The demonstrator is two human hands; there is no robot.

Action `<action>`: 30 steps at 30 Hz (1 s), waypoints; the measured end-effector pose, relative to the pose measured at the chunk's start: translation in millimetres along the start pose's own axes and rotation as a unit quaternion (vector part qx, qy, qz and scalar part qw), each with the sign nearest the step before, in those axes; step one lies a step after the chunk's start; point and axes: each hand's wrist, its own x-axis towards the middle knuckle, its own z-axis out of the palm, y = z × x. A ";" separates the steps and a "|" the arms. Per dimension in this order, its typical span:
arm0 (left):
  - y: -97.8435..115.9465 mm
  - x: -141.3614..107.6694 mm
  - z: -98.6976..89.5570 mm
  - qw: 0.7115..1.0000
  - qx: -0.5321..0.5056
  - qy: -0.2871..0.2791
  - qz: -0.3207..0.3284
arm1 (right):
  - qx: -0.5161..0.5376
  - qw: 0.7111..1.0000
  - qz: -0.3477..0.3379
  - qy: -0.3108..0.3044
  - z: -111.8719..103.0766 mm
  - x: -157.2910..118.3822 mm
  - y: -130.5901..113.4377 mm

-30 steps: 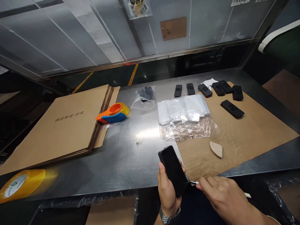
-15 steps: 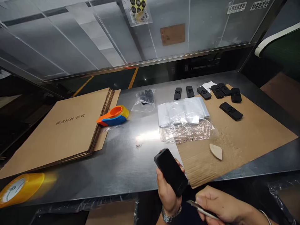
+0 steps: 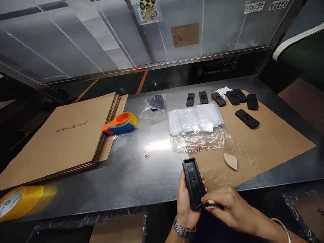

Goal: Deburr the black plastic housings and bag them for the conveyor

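"Okay, what changed over there? I looked away for half a second."

"The black piece (image 3: 192,184) got flipped. The smooth back was facing up, and now you're looking into the hollow side. The right hand (image 3: 231,206) had pulled clear of it too, and now it's back in close."

"Where's the piece, on the table (image 3: 136,182)?"

"Nope, held up at the near edge. The left hand (image 3: 186,209) has it from underneath, fingers wrapped round both long sides. The right fingers are pinched tight on a slim tool (image 3: 211,202), tip at the rim's lower end. Can't tell if it's actually biting."

"So it's rim work now?"

"I'd say so: the inner edge is exposed, and the tool can get at it. My worry would be a slip toward the supporting hand."
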 end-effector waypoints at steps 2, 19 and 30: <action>-0.6 1.7 0.2 1.000 -0.012 0.009 0.005 | -0.099 0.987 -0.102 0.075 9.4 -2.7 2.7; -10.3 2.1 3.9 0.998 0.008 0.026 -0.065 | -0.073 0.997 0.021 0.010 -7.7 0.8 0.8; -25.6 -5.9 -5.1 0.996 0.042 -0.006 -0.080 | -0.094 0.991 0.080 -0.050 -9.8 7.7 -0.8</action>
